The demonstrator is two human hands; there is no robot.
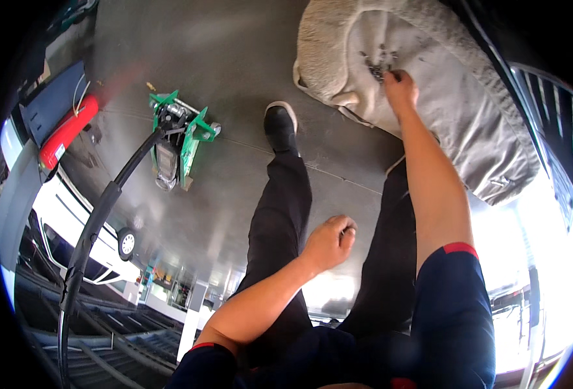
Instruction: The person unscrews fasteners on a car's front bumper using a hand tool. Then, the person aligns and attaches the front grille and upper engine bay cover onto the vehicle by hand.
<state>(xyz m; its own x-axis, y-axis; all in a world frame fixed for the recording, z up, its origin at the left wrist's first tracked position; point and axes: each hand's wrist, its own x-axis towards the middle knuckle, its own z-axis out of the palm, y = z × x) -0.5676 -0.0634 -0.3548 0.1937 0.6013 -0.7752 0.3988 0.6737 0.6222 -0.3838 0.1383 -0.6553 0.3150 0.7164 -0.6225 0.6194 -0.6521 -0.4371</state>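
Observation:
My right hand (pixel 401 93) reaches out to a pile of small dark pieces (pixel 378 63), which look like screws or clips. Its fingertips are pinched together at the edge of the pile; what they hold is too small to make out. The pieces lie on a grey-beige padded mat (pixel 452 107) with a thick fuzzy rim. A small shiny metal piece (pixel 500 182) rests near the mat's corner. Over my legs, my left hand (pixel 330 243) is curled closed, with something dark showing between thumb and fingers that I cannot identify.
On the floor to the left stands a green floor jack (pixel 181 146) with a long black handle (pixel 98 217). Beyond it is a red cylinder (pixel 69 133). My shoe (pixel 280 128) is planted between jack and mat. A white vehicle (pixel 72 227) is at the left.

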